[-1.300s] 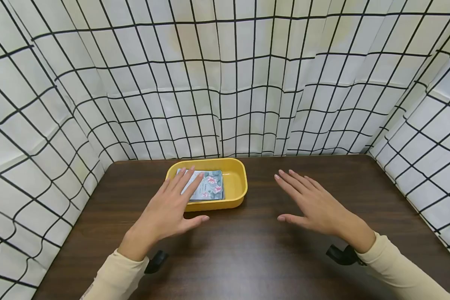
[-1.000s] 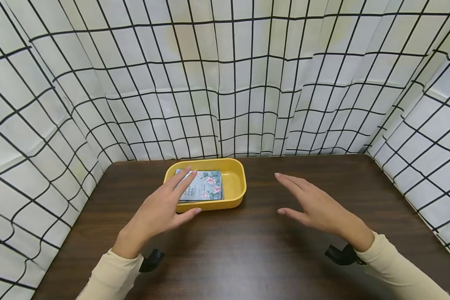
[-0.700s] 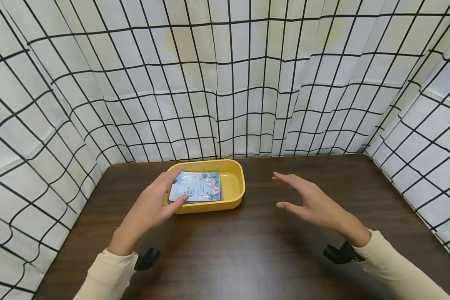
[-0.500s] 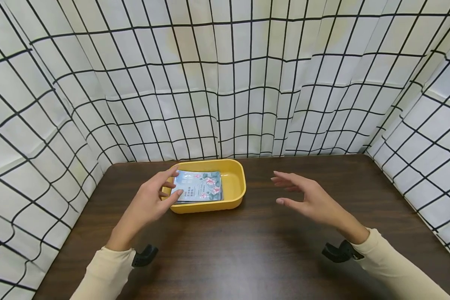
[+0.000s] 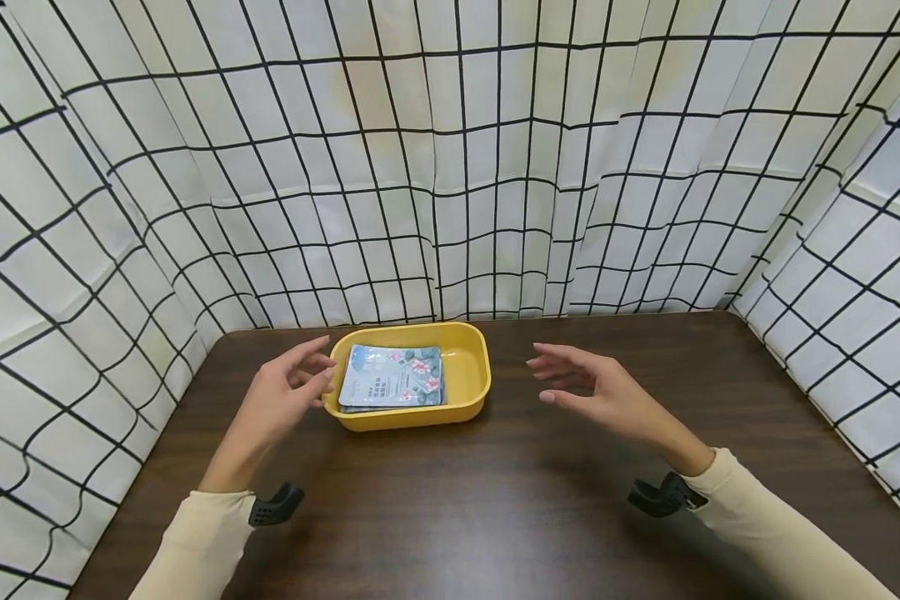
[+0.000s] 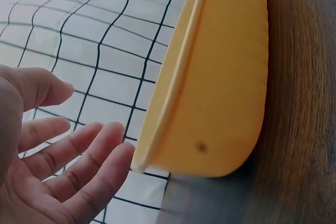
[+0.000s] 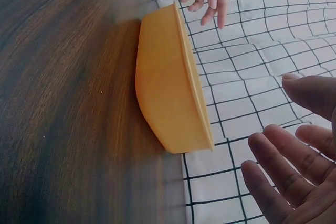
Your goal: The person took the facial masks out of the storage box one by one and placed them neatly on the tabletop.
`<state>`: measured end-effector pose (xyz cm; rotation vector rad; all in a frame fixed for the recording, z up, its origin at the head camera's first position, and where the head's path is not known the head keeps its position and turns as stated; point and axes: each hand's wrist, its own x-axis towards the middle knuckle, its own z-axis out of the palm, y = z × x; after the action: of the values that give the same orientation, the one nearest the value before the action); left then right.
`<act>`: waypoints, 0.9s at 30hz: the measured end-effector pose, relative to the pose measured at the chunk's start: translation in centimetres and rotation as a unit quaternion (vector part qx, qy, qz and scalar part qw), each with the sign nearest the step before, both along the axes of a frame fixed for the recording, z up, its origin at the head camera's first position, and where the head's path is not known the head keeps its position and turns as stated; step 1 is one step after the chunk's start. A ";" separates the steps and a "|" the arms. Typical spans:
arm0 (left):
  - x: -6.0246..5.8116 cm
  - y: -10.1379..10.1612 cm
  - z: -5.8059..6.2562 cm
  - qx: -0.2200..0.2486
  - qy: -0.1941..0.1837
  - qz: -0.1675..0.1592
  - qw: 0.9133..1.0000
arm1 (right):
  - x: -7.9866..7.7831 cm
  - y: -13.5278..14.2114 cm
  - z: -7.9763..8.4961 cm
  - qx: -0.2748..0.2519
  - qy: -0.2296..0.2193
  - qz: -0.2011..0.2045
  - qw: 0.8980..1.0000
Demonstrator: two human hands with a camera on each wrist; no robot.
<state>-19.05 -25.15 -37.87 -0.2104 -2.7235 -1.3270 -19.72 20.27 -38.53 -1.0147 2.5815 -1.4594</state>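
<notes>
A yellow plastic tray (image 5: 467, 367) stands near the back of the table, left of centre in the head view. Inside it lie flat blue sachets (image 5: 392, 377) with pink flowers, stacked toward its left end. My left hand (image 5: 277, 396) is at the tray's left end, fingers loosely bent and holding nothing; in the left wrist view its fingertips (image 6: 123, 150) are close to the rim. To the right of the tray, apart from it, my right hand (image 5: 607, 392) hovers over the table with relaxed fingers and an empty palm. Each wrist wears a black camera mount (image 5: 277, 504).
The dark brown wooden table (image 5: 450, 517) carries the tray. White curtains (image 5: 495, 167) with a black grid pattern enclose its back and both sides, reaching down to the table's back edge.
My left hand has moved left from above the sachets to the tray's left end, its fingers bending. The right hand has shifted slightly left, its fingers a little more bent. Tray and sachets look unmoved.
</notes>
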 end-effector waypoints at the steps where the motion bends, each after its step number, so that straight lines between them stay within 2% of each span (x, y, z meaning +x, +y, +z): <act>1: 0.0 -0.2 -0.1 0.010 -0.005 0.003 1.000 | -0.1 -0.1 -0.1 -0.002 -0.004 0.001 1.000; 8: -0.3 -1.8 -0.9 0.043 -0.019 0.022 0.999 | -0.7 -0.5 -0.3 -0.008 -0.016 0.002 1.000; 17: -0.8 -3.0 -1.4 0.074 -0.088 0.047 0.992 | -1.3 -1.4 -0.2 -0.016 -0.012 0.020 1.000; 21: -1.3 -3.2 -1.6 0.092 -0.117 0.038 0.988 | -1.7 -1.9 -0.3 -0.024 -0.016 0.028 0.999; 27: -2.0 -3.4 -2.0 0.114 -0.147 0.004 0.983 | -2.0 -2.6 -0.4 -0.023 -0.023 0.027 0.999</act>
<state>-21.09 -28.52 -39.91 0.0177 -2.7584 -1.7807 -21.75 17.63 -38.91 -1.0355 2.4800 -1.5161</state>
